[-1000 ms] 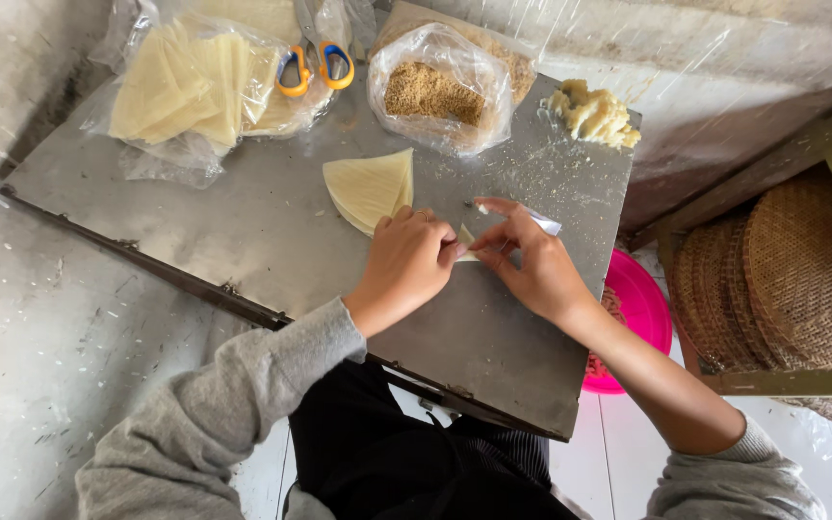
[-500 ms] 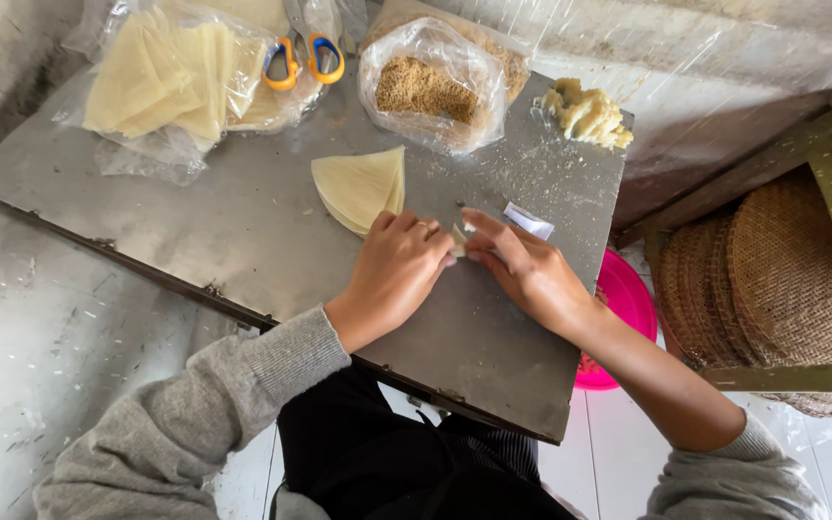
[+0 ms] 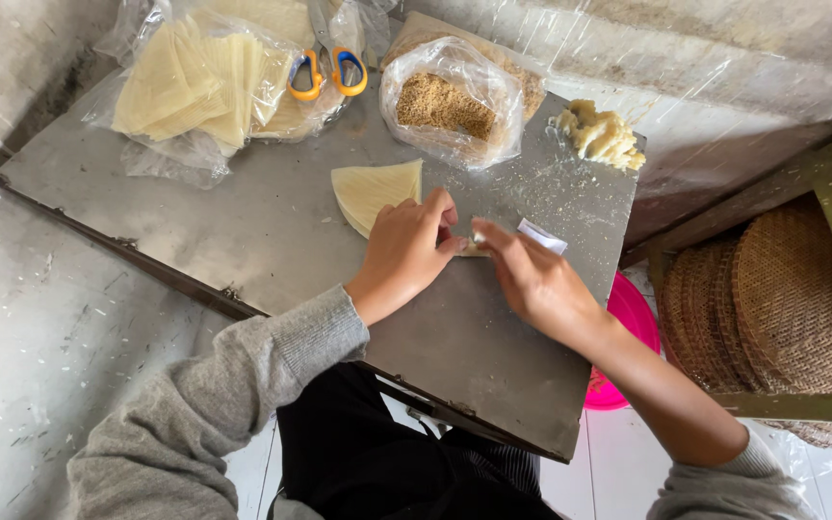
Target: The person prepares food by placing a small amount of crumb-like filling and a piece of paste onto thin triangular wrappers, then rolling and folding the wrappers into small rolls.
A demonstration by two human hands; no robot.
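Both hands meet over the grey tabletop (image 3: 243, 231). The left hand (image 3: 404, 252) is curled, its fingers (image 3: 443, 207) bent together and pressing down on a small pale wrapper piece (image 3: 475, 248), most of which they hide. The right hand (image 3: 536, 279) comes in from the other side; its fingers (image 3: 493, 236) are pinched on the same piece, touching the left fingertips. A small white strip (image 3: 541, 235) lies just behind the right fingers. Just beyond the left fingers lies a stack of wedge-shaped wrappers (image 3: 373, 191). Farther out from the fingers stands a plastic bag of brown crumbs (image 3: 447, 101), and well off to the left side a bag of pale sheets (image 3: 195, 91) with scissors (image 3: 327, 69) on it. A lump of yellowish paste (image 3: 601, 135) sits beyond the right fingers. A pink bowl (image 3: 628, 318) shows below the tabletop edge, near woven trays (image 3: 782, 299).
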